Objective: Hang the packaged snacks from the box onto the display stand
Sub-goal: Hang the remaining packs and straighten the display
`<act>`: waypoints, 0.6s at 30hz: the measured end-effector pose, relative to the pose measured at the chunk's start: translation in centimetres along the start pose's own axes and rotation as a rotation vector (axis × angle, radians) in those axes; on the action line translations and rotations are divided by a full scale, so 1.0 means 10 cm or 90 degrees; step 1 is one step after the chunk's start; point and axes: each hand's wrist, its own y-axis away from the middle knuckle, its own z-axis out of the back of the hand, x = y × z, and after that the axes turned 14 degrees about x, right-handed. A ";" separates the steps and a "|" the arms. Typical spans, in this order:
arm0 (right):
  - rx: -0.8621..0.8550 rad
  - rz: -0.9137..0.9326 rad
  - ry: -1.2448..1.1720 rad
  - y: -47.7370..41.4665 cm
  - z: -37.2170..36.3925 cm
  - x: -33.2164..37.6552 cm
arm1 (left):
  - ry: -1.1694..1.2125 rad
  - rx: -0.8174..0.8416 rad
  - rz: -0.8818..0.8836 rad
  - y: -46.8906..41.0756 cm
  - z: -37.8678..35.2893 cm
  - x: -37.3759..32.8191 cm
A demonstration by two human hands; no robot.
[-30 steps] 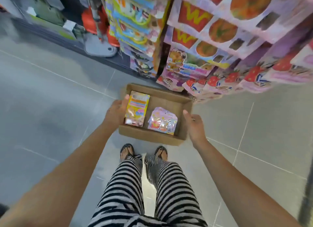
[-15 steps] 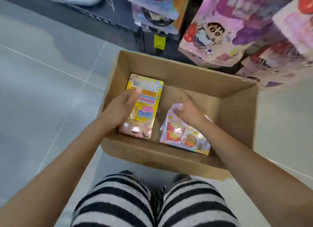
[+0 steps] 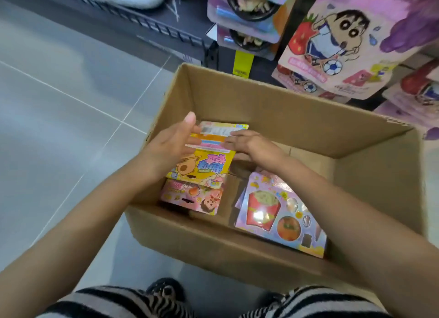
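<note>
An open cardboard box (image 3: 280,111) stands on the floor below the display stand. Inside at the left, a yellow snack pack (image 3: 204,165) is raised at its far end above a pink snack pack (image 3: 192,196). My left hand (image 3: 171,146) grips the yellow pack's left edge, thumb up. My right hand (image 3: 251,144) holds its right top edge with fingers laid over it. A lilac snack pack with a fries picture (image 3: 278,213) lies at the box's right, with more packs under it.
Cartoon snack bags (image 3: 337,42) and bowl-picture packs (image 3: 247,11) hang on the stand just behind the box. A yellow tag (image 3: 242,63) hangs near the box's far rim. Grey tiled floor (image 3: 71,92) spreads to the left. My striped trousers and sandals are at the bottom.
My right hand left the lilac pack and moved left onto the yellow pack. Both hands now lift that pack's far end, which uncovers the pink pack beneath. The camera has come closer.
</note>
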 end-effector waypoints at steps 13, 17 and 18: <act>-0.327 -0.253 -0.601 0.65 0.42 0.45 | 0.072 -0.146 -0.144 0.07 -0.03 -0.19; -0.374 -0.282 -0.588 0.82 0.49 0.56 | 0.083 -0.174 -0.105 0.04 -0.14 -0.21; -0.380 -0.296 -0.596 0.87 0.48 0.58 | 0.088 -0.162 -0.081 0.01 -0.17 -0.22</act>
